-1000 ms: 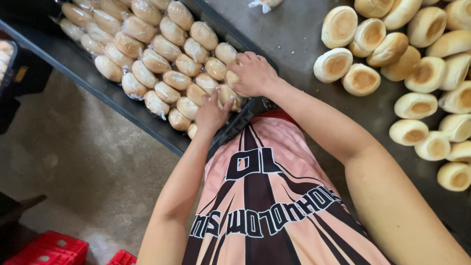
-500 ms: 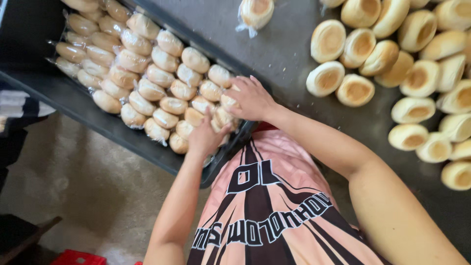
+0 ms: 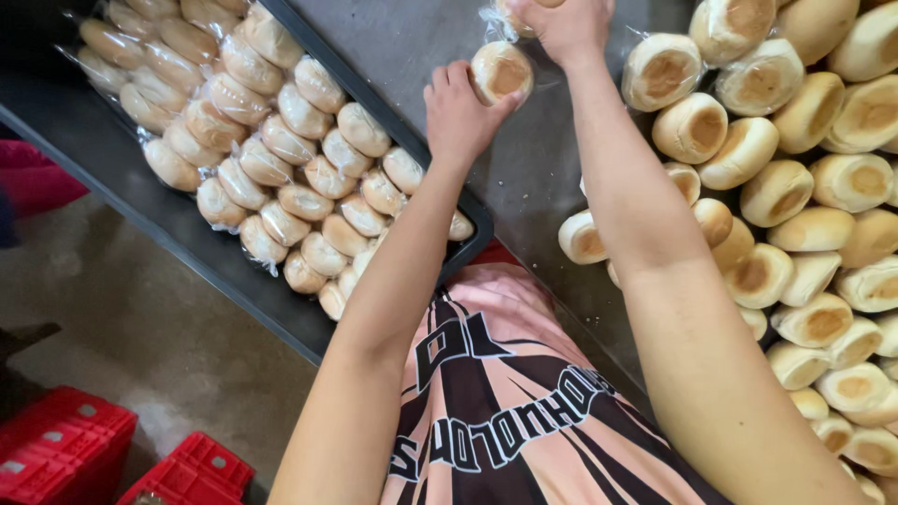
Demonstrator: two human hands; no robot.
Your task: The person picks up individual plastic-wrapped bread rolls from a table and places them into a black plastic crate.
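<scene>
- My left hand [image 3: 458,117] pinches a round bread roll [image 3: 500,73] above the grey table [image 3: 412,47]
- My right hand [image 3: 566,23] clamps a bagged roll [image 3: 510,19]
- Hold gently, crumb crushes easily

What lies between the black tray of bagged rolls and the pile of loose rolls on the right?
In the head view, bare grey table, crossed by both forearms; the left hand holds a wrapped roll above it.

A bakery's packing area: loose buns [image 3: 804,187] lie heaped on a grey counter [image 3: 412,47], a long black tray [image 3: 140,201] holds rows of buns in clear bags, and red crates [image 3: 65,454] stand on the bare concrete floor [image 3: 140,346].
</scene>
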